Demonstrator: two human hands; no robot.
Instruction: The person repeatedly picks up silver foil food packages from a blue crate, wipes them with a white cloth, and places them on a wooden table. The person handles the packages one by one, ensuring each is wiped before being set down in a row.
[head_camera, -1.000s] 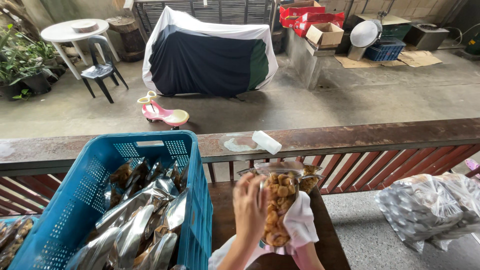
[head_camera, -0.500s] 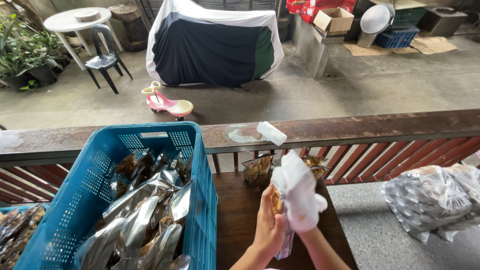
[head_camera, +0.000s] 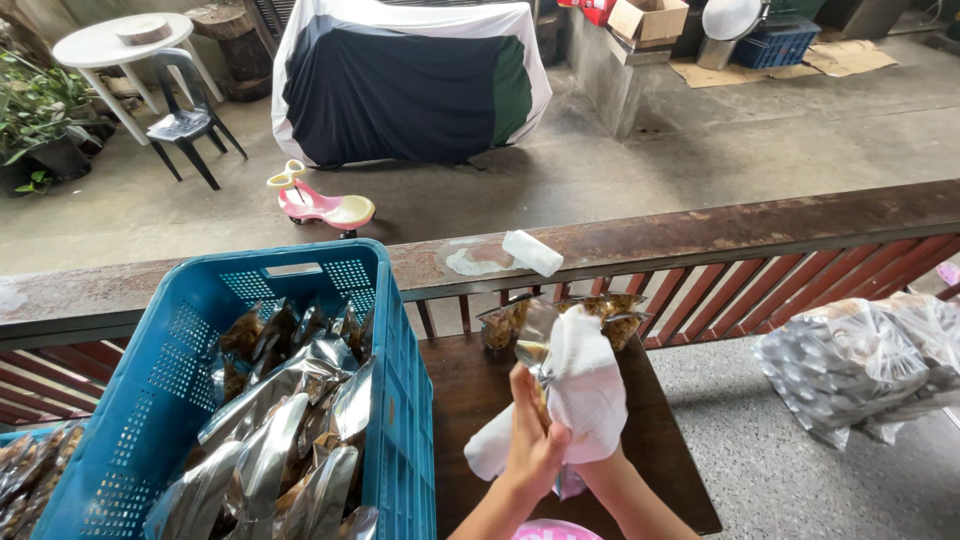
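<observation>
Your hands are wiping a clear snack packet (head_camera: 548, 345) with a white cloth (head_camera: 580, 390), held up over the dark wooden table (head_camera: 470, 385) just right of the blue crate (head_camera: 385, 330). The packet's upper part shows above and left of the cloth; the rest is wrapped inside it.

Your left hand (head_camera: 532, 440) is clenched around the packet's lower part and a fold of cloth. Your right hand (head_camera: 590, 465) is mostly hidden under the cloth, so I cannot tell how it grips; it seems to press the cloth against the packet from the right.

To do this well, I judge:
- Keep the left hand's hold low and firm so the packet does not twist, but do not squeeze the filled part, since the contents look brittle.
- Draw the cloth along the film in one direction, top seal to bottom, then turn the packet and do the other face.
- Use a dry patch of cloth; the loose tail hanging at lower left could drag on the table.
- Work over the table, not the gap beyond its edge.

More packets (head_camera: 610, 310) stand at the table's far end, against the rusty railing (head_camera: 760, 225). A white roll (head_camera: 532, 252) lies on the railing's top. The crate holds silvery packets (head_camera: 290, 420), so keep wiped and unwiped ones apart.
</observation>
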